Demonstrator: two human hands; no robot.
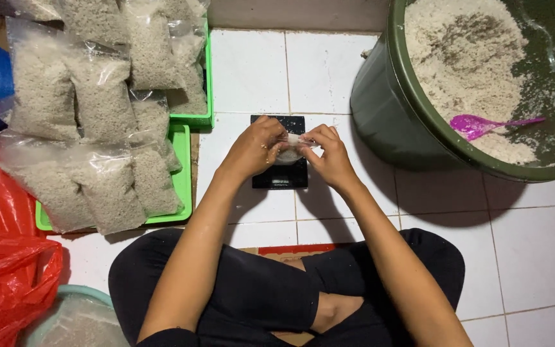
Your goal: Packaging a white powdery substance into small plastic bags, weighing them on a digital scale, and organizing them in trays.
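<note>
Right now my left hand [256,146] and right hand [329,153] both pinch a small clear bag [290,149] over the black scale [279,168]. Beyond, many filled bags [101,103] crowd the green trays [186,164]. Much grain remains in the green tub [393,96], I judge.

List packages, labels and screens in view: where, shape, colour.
Filled bags: left, piled on green trays; clear plastic, pale grain.
Small bag: centre, between left hand and right hand; clear.
Scale: under the hands; flat, black, display strip too small to make out.
Red bag: lower left, crumpled.
</note>
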